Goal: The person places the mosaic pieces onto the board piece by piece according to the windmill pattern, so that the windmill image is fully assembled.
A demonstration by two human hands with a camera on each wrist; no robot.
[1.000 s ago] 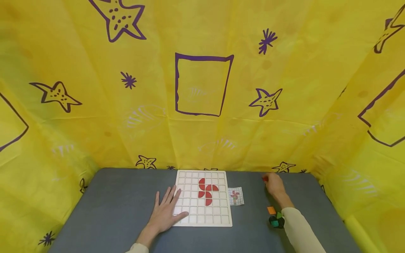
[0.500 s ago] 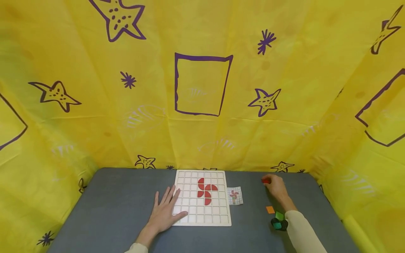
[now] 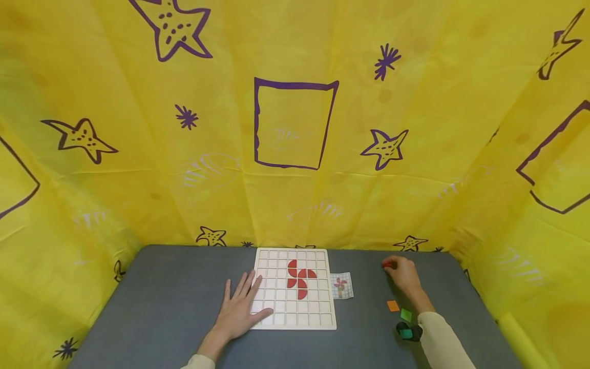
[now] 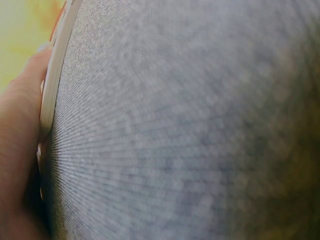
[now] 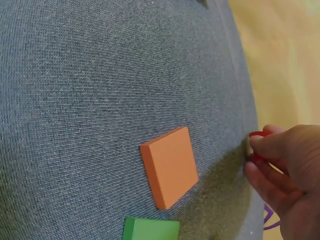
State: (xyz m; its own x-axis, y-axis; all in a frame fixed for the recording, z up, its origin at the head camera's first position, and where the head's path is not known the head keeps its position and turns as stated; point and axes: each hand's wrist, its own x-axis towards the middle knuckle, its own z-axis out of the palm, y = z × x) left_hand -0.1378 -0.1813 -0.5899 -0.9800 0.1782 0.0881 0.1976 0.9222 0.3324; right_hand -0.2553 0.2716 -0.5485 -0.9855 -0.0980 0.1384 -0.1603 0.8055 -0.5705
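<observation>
Lower right of the head view, right hand (image 3: 405,277) has a red piece (image 3: 386,265) pinched; lower middle, left hand (image 3: 237,313) splayed wide, partly on a white grid board (image 3: 306,307).

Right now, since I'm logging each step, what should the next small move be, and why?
Probably carry the red piece left to the white grid board: the right hand pinches it apart from the board, the left hand rests at the board's edge, and the pattern card shows a red pinwheel.
</observation>
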